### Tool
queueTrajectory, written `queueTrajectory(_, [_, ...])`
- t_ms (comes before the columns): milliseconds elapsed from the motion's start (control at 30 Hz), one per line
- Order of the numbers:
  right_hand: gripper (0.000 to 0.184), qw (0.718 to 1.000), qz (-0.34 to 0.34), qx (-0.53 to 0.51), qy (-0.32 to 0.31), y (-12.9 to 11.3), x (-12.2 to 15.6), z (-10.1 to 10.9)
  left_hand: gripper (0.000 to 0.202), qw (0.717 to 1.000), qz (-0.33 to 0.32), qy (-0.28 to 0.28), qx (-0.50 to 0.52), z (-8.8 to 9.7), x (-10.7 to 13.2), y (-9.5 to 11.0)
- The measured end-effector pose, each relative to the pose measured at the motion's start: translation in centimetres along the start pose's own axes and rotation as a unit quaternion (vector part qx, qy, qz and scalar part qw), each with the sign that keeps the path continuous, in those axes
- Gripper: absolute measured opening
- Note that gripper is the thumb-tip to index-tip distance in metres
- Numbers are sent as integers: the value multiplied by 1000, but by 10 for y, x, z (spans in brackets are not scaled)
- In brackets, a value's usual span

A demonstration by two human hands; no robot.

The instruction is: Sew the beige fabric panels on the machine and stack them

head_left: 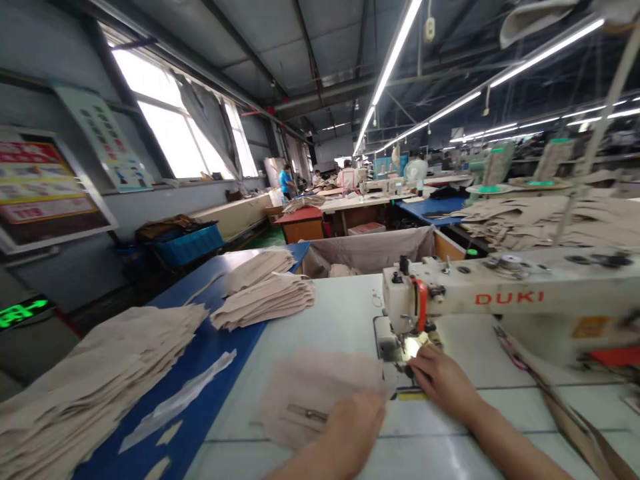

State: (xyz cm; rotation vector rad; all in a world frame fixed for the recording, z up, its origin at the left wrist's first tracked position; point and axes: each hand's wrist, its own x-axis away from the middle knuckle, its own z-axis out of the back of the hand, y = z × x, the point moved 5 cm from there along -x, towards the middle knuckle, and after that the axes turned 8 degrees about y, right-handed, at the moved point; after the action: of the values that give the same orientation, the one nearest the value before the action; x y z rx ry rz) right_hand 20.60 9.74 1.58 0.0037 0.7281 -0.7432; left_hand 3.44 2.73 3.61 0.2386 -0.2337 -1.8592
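Left hand: this hand (353, 423) lies palm down over the near right part of the cloth, probably to steady it; motion blur hides the fingers, so I cannot tell whether its grip is open or closed.
Right hand: this hand (443, 380) has its fingertips bunched beside the lit needle area of the sewing machine (500, 287), likely to work close to the needle; whether the grip pinches anything cannot be told.
Cloth piece: the pale cloth (320, 373) is on the white counter (340, 303), left of the machine, its right edge reaching towards the needle area.
Slim dark item: this item (307, 413) shows against the cloth beside the left hand; too blurred to name.
Stacks: a large stack (125, 360) fills the left edge of the blue counter (220, 380); a smaller bundle (265, 303) straddles the seam with the white counter, perhaps for easy reach.
Scissors: the scissors (510, 347) lie by the machine's arm, away from both hands.
Cloth-lined bin: beyond the white counter's far edge, the bin (375, 250) holds some pale fabric (343, 270).
Blue bin: by the wall, this bin (193, 243) has brown material (167, 227) heaped at its top.
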Motion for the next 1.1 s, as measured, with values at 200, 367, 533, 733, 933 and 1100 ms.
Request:
queueTrajectory(200, [21, 999, -20, 32, -14, 3, -5, -3, 39, 991, 14, 65, 120, 14, -9, -13])
queueTrajectory(367, [22, 1000, -1, 16, -13, -5, -6, -1, 46, 996, -63, 66, -16, 5, -10, -38])
queueTrajectory(533, [18, 996, 64, -41, -43, -29, -3, 1, 51, 997, -29, 48, -61, -16, -19, -41])
queueTrajectory(733, [25, 990, 56, -98, -80, -39, 1, 1, 47, 996, -8, 81, -46, -9, -12, -30])
queueTrajectory(933, [27, 987, 62, -117, -91, -35, 6, 0, 41, 970, 32, 234, -58, 33, 31, -96])
queueTrajectory(1100, [24, 988, 60, -117, -81, -32, 8, -2, 39, 910, 276, 284, -121, 87, 97, -221])
